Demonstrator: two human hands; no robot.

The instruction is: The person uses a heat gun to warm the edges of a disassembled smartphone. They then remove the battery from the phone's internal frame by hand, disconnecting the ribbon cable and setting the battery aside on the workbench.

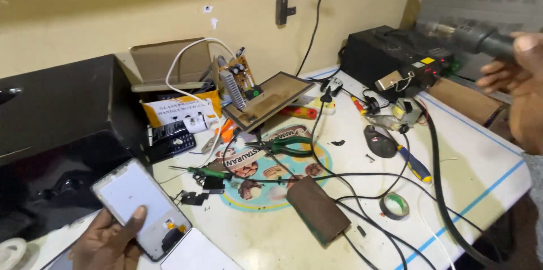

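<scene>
The left hand [107,242] grips a flat rectangular phone with its white inner back showing [141,208], the thumb pressed across its lower face and the fingers curled under it, low at the near left of the white worktable with blue edge lines [486,157]. The right hand [517,86] is raised at the far right, fingers wrapped shut round the dark cylindrical handle of a hot-air tool [481,38], whose thick black hose [438,157] trails down across the table.

Judging by how things lie, the work looks to be at an early stage: the phone is already opened, but the tool is held well apart from it and pointed away, so no heat is being put to it yet.

Taking the phone as landmark: just right of it lie small black parts and a green-handled tool [206,173]. Further right sit a brown rectangular pad [317,209] and green-handled pliers [283,145]. Beyond those, well away, are a green roll of tape [394,205] and a blue-and-yellow screwdriver [416,165]. Behind the phone stand a cardboard box of parts [169,66] and a tilted brown-framed panel [268,100]. Far to its right rear is a black station box [390,55].
</scene>
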